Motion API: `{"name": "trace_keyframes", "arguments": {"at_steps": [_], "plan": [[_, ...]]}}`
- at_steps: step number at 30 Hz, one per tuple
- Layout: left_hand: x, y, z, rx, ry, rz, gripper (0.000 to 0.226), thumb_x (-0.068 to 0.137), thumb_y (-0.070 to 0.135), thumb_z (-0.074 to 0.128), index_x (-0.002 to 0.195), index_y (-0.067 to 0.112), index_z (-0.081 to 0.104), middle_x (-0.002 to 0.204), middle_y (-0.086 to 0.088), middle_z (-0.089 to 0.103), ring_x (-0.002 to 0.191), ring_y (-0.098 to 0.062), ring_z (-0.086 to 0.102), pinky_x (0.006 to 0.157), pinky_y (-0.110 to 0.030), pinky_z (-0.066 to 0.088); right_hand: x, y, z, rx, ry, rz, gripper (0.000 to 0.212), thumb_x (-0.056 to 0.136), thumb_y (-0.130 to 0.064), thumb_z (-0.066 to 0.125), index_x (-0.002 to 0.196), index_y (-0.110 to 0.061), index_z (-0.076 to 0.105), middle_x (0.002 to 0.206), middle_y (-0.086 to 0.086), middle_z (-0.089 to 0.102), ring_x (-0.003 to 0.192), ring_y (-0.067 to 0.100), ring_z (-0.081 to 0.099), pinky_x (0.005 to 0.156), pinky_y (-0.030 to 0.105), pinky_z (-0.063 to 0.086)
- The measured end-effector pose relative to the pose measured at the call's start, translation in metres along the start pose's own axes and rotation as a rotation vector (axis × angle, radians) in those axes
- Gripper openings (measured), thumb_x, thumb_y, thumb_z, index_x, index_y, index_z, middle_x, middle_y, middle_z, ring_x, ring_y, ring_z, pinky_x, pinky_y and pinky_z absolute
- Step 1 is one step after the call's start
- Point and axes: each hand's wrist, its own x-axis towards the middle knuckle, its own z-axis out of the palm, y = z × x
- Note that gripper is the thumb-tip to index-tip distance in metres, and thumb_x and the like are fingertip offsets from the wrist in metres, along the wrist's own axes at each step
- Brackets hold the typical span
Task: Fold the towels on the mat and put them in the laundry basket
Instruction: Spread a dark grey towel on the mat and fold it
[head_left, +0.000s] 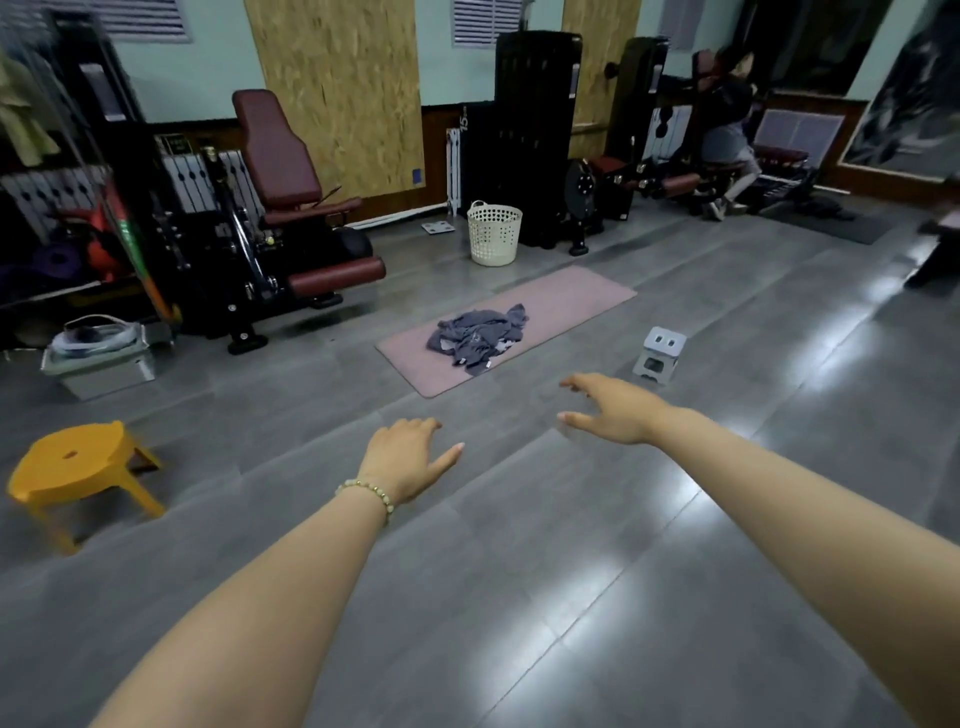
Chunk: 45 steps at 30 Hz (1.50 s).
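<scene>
The head camera looks across a gym floor (519, 597) of grey tiles. Both bare forearms reach forward over the floor, holding nothing. The left hand (410, 457) is relaxed, palm down, fingers loosely bent and thumb out to the right; a beaded bracelet (371, 493) circles its wrist. The right hand (613, 410) is spread open, fingers and thumb pointing left.

Farther off, a pink mat (571, 296) lies flat on the floor, angled from near left to far right. The towels (478, 338), grey and crumpled in one unfolded heap, sit on the near half of the mat, well apart from both hands. Beyond the far end of the mat a cream perforated laundry basket (494, 234) stands upright, near the black weight machines.

A small grey step stool (657, 353) stands just right of the mat. A yellow stool (78, 467) stands at the near left, and a maroon-padded exercise machine (280, 171) fills the far left.
</scene>
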Motion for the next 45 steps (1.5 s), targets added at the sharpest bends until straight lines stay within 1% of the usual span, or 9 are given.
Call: {"name": "trace_keyframes", "arguments": {"at_steps": [11, 16, 23, 28, 30, 34, 38, 42, 45], "plan": [[0.322, 0.029, -0.018, 0.000, 0.054, -0.020, 0.058, 0.092, 0.058, 0.035, 0.133, 0.018, 0.048, 0.127, -0.006, 0.058, 0.118, -0.025, 0.051, 0.096, -0.035, 0.038, 0.271, 0.133, -0.118, -0.026, 0.100, -0.087, 0.062, 0.093, -0.043, 0.053, 0.145, -0.022, 0.028, 0.147, 0.003, 0.040, 0.132, 0.021, 0.042, 0.104, 0.034, 0.037], [0.481, 0.029, -0.003, -0.022, 0.023, -0.011, 0.056, 0.092, 0.060, 0.035, 0.125, 0.019, 0.052, 0.118, -0.005, 0.063, 0.111, -0.024, 0.055, 0.090, -0.035, 0.045, 0.397, 0.199, -0.147, 0.014, 0.112, -0.067, 0.059, 0.092, -0.045, 0.053, 0.143, -0.022, 0.032, 0.147, 0.002, 0.039, 0.132, 0.020, 0.041, 0.104, 0.033, 0.037], [0.677, 0.050, 0.009, -0.062, -0.008, 0.015, 0.064, 0.083, 0.063, 0.029, 0.122, 0.019, 0.054, 0.114, -0.005, 0.064, 0.107, -0.027, 0.057, 0.087, -0.037, 0.045, 0.541, 0.331, -0.190, 0.086, 0.070, 0.040, 0.062, 0.090, -0.051, 0.052, 0.143, -0.026, 0.032, 0.148, -0.001, 0.037, 0.132, 0.016, 0.041, 0.105, 0.036, 0.037], [0.818, 0.072, 0.038, -0.042, -0.043, -0.022, 0.047, 0.092, 0.057, 0.040, 0.116, 0.019, 0.055, 0.111, -0.004, 0.064, 0.103, -0.025, 0.058, 0.075, -0.033, 0.041, 0.653, 0.440, -0.222, 0.104, 0.065, 0.070, 0.063, 0.089, -0.051, 0.053, 0.143, -0.026, 0.033, 0.148, -0.002, 0.037, 0.133, 0.016, 0.040, 0.106, 0.036, 0.036], [0.873, 0.089, 0.049, -0.062, -0.034, -0.048, 0.051, 0.090, 0.059, 0.037, 0.113, 0.017, 0.056, 0.108, -0.006, 0.065, 0.101, -0.027, 0.058, 0.074, -0.034, 0.042, 0.699, 0.480, -0.238, 0.090, 0.051, 0.052, 0.063, 0.090, -0.050, 0.053, 0.143, -0.025, 0.033, 0.149, -0.002, 0.036, 0.133, 0.015, 0.040, 0.107, 0.036, 0.036], [0.973, 0.133, 0.066, -0.119, -0.014, -0.114, 0.055, 0.091, 0.058, 0.037, 0.123, 0.017, 0.055, 0.116, -0.007, 0.063, 0.109, -0.027, 0.055, 0.082, -0.035, 0.043, 0.793, 0.550, -0.278, 0.057, -0.007, -0.015, 0.062, 0.091, -0.047, 0.054, 0.144, -0.024, 0.033, 0.149, -0.002, 0.037, 0.133, 0.015, 0.040, 0.106, 0.032, 0.035], [1.062, 0.164, 0.065, -0.181, 0.038, -0.115, 0.055, 0.091, 0.058, 0.040, 0.123, 0.016, 0.056, 0.119, -0.006, 0.062, 0.110, -0.026, 0.055, 0.082, -0.033, 0.041, 0.888, 0.593, -0.313, 0.065, -0.060, -0.059, 0.063, 0.090, -0.046, 0.056, 0.143, -0.022, 0.033, 0.149, -0.001, 0.038, 0.132, 0.018, 0.041, 0.107, 0.031, 0.034], [1.157, 0.168, 0.068, -0.182, 0.073, -0.138, 0.079, 0.075, 0.071, 0.018, 0.118, 0.017, 0.057, 0.113, -0.006, 0.064, 0.104, -0.027, 0.057, 0.079, -0.033, 0.041, 0.979, 0.616, -0.321, 0.063, -0.120, -0.141, 0.061, 0.092, -0.044, 0.054, 0.144, -0.022, 0.032, 0.150, -0.001, 0.036, 0.133, 0.019, 0.039, 0.108, 0.030, 0.031], [1.235, 0.165, 0.084, -0.192, 0.058, -0.153, 0.085, 0.071, 0.073, 0.012, 0.120, 0.019, 0.056, 0.115, -0.006, 0.064, 0.105, -0.027, 0.057, 0.079, -0.033, 0.041, 1.049, 0.637, -0.318, 0.020, -0.158, -0.198, 0.061, 0.092, -0.043, 0.054, 0.144, -0.022, 0.031, 0.150, -0.001, 0.035, 0.133, 0.020, 0.039, 0.107, 0.031, 0.033]]}}
